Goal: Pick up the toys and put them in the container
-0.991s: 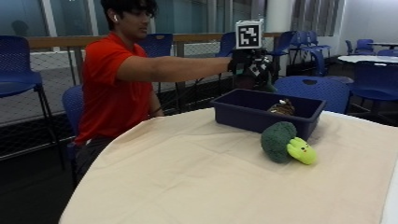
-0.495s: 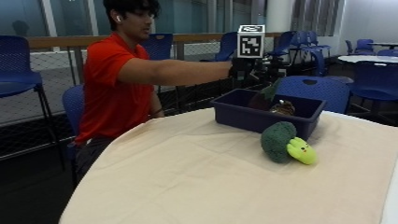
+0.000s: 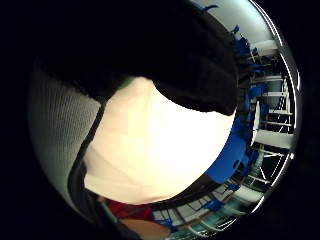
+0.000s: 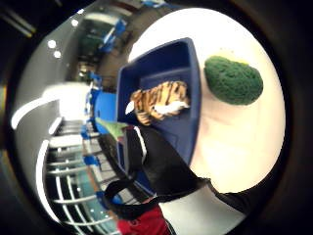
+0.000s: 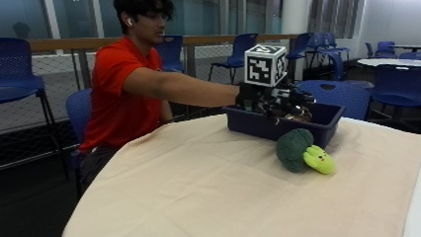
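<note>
Hands first: the gloved right hand (image 5: 276, 101) hovers over the blue container (image 5: 329, 129), its grip unreadable. Broccoli toy (image 5: 303, 151) lies on the surface just outside the container's near wall; the tiger toy (image 4: 159, 101) is inside.

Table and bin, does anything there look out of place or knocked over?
Nothing looks spilled or damaged. The blue container stands upright with a tiger toy inside. The broccoli toy lies on its side on the tablecloth beside the container, not yet put away.

The gloved right hand (image 5: 273, 101) hides its own fingers; the navy plastic bin's (image 5: 263, 126) contents sit behind it.
</note>
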